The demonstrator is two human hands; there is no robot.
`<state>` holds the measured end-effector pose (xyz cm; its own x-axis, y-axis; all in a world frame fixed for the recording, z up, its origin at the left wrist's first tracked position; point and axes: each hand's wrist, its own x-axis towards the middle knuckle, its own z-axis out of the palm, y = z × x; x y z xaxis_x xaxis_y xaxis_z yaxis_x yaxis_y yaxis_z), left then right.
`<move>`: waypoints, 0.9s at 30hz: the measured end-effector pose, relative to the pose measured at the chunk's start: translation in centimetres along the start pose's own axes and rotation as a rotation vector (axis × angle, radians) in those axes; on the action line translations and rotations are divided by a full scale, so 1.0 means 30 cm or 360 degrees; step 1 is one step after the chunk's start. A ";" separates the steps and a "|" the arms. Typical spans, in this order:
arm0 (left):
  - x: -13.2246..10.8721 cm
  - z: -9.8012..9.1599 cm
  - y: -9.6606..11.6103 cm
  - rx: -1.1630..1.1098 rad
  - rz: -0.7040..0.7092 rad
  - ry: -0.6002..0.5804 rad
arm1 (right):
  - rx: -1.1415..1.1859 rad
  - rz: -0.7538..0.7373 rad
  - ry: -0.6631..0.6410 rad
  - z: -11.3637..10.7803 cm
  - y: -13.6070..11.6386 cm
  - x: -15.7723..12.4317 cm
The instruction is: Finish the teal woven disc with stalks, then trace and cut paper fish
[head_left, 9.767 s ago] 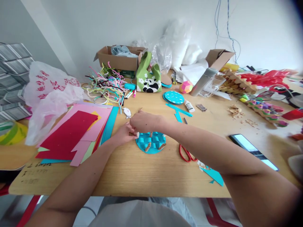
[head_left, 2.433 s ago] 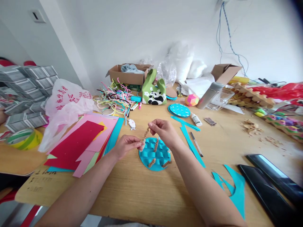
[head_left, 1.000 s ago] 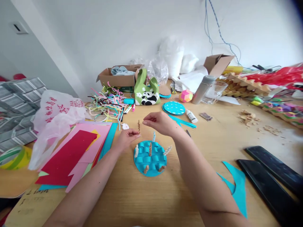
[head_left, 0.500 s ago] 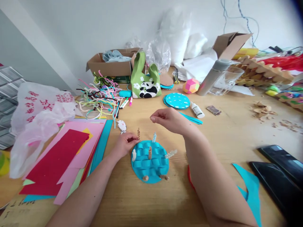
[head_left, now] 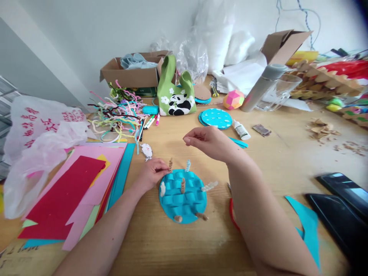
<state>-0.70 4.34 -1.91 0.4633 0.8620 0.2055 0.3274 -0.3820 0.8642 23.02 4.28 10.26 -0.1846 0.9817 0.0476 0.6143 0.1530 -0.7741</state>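
Observation:
A round blue woven mat lies on the table, with several coiled pipe cleaners in brown, white and pale blue standing or leaning on it. At its upper left edge my left hand pinches the base of a brown coiled pipe cleaner, thumb and fingers closed. Above and beyond the mat hovers my right hand, its thumb and fingertips together; whether something tiny is between them I cannot make out. Another brown coil rises from the mat's middle, and a white coil leans out to the right.
Coloured paper sheets lie at left beside a white plastic bag. Behind are loose pipe cleaners, a green panda bag, blue discs and a glue bottle. Red-handled scissors are partly under my right forearm; phones lie right.
The camera view has shifted slightly. My left hand keeps its pinch at the brown coil, which leans a little more to the right; my right hand stays raised, almost unchanged.

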 end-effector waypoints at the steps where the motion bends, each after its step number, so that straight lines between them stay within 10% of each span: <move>1: -0.001 -0.001 0.000 -0.0006 -0.0006 -0.0004 | -0.0009 0.0006 0.0000 0.000 -0.001 0.001; 27: -0.015 -0.011 0.031 0.0095 -0.0110 0.0053 | -0.0126 -0.0141 -0.0404 0.108 -0.050 0.012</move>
<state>-0.87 3.72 -1.04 0.4108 0.8971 0.1626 0.4065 -0.3398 0.8481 19.52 4.05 9.40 -0.4204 0.9057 -0.0544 0.6433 0.2553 -0.7218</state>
